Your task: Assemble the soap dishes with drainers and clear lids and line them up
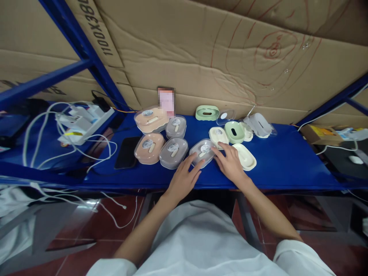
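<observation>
A grey soap box [203,150] with a clear lid, a round sticker and a pale bar on its top sits on the blue table, between my two hands. My left hand [186,177] rests at its near left side, fingers spread and tips touching the edge. On the other side, my right hand [230,163] has its fingers stretched out and apart, with fingertips at the box's right edge. A cream lidded piece [219,135] is just beyond my right fingers. Beside that hand lies a cream oval tray [246,156].
Left of my hands stand grey [173,153] and peach [149,148] lidded boxes, with a black phone [126,152] beside them. Green pieces [234,132], a clear lid [225,116] and a grey box part [258,124] lie right. A power strip [86,122] with cables is far left.
</observation>
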